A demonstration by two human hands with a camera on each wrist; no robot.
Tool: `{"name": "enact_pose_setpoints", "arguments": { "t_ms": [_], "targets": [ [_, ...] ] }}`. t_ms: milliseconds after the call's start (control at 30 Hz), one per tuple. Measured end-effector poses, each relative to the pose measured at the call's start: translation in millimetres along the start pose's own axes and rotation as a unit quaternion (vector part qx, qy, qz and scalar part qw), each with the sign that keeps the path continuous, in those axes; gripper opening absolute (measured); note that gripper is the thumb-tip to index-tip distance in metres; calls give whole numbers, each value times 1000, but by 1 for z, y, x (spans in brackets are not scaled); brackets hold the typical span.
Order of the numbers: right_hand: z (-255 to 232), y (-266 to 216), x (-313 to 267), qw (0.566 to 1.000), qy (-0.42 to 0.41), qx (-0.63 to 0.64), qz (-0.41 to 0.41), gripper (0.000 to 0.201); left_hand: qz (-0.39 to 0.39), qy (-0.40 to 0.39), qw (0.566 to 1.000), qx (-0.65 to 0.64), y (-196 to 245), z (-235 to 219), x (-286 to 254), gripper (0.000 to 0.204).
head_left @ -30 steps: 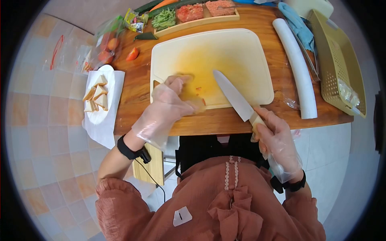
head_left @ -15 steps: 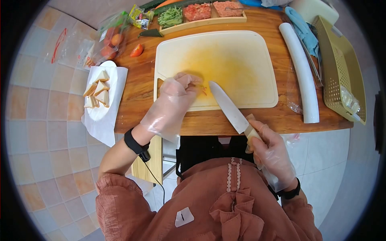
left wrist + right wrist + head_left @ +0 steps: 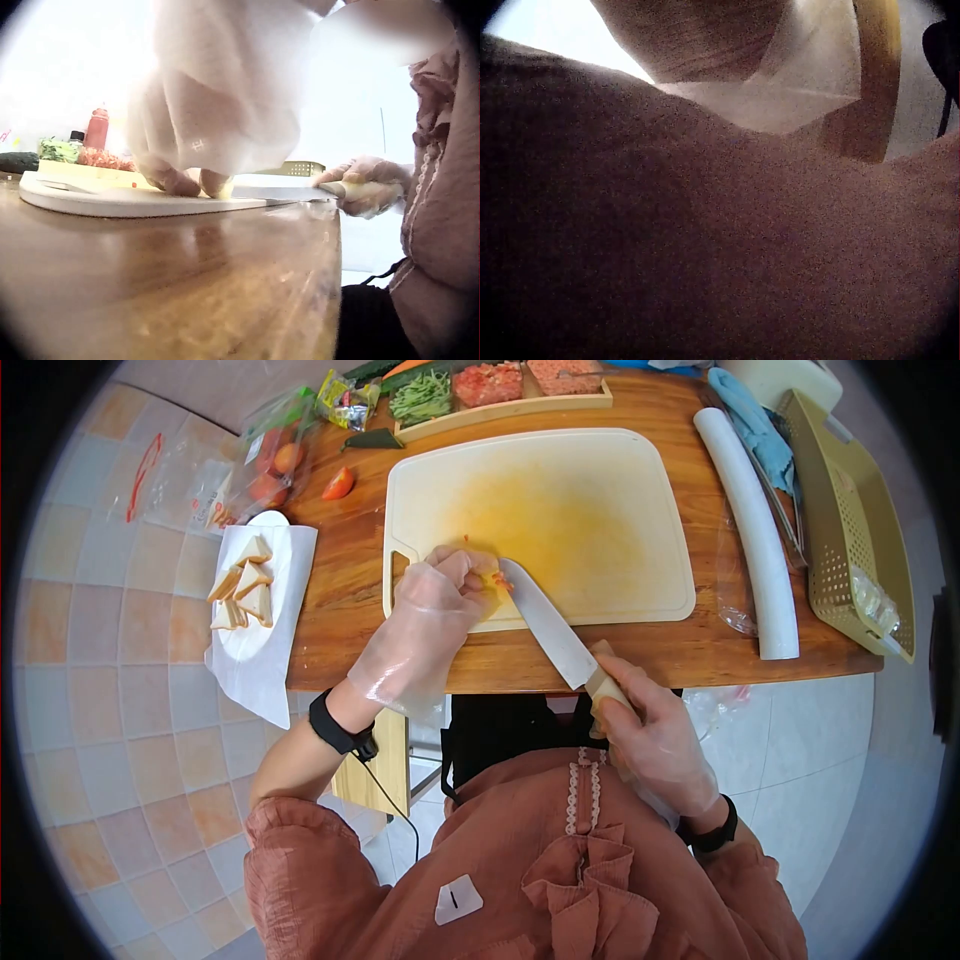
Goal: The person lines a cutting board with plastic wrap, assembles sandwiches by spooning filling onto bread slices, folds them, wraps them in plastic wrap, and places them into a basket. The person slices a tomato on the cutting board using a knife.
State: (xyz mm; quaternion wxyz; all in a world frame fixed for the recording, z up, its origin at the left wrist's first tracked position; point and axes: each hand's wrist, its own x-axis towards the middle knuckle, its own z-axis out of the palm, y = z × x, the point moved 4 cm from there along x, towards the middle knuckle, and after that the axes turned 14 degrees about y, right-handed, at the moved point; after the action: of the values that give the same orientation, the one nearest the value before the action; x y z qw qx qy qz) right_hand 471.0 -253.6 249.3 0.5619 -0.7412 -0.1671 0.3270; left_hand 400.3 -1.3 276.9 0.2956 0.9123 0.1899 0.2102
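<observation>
In the head view, the gloved right hand grips the handle of a large knife, its blade slanting up and left over the near edge of the cream cutting board. Beside the blade's tip, the gloved left hand has bent fingers low on the board; whether they pinch anything is hidden. Small red bits lie between these fingers and the tip. The left wrist view shows the left fingertips down at the board, close to the blade. Glove film and dark, blurred surfaces fill the right wrist view.
Behind the board stands a wooden tray of shredded green and red foods. A tomato wedge and bread triangles on a white plate are at left. A white roll and an olive basket stand at right.
The knife's tip has moved left, up to the left fingers, and the right hand has shifted left with it. The red bits now sit by the tip, with one speck farther up the board.
</observation>
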Motion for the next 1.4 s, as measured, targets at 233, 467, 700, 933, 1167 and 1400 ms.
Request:
{"name": "enact_pose_setpoints", "arguments": {
  "t_ms": [233, 467, 700, 933, 1167, 1400],
  "targets": [
    [1, -3, 1, 999, 14, -3, 32, 48, -3, 104, 994, 40, -7, -8, 10, 32],
    [3, -1, 2, 999, 17, 14, 48, 48, 36, 16, 993, 111, -22, -5, 28, 29],
    [5, -5, 0, 999, 13, -25, 30, 49, 24, -12, 999, 34, 11, -3, 4, 22],
    [8, -9, -1, 999, -3, -16, 30, 50, -52, 12, 998, -44, -2, 4, -3, 23],
    [11, -9, -1, 999, -27, -13, 30, 51, -61, 14, 998, -31, 4, 3, 2, 18],
    [3, -34, 11, 998, 18, -47, -43, 50, 14, 61, 997, -34, 5, -2, 31, 18]
  ]
}}
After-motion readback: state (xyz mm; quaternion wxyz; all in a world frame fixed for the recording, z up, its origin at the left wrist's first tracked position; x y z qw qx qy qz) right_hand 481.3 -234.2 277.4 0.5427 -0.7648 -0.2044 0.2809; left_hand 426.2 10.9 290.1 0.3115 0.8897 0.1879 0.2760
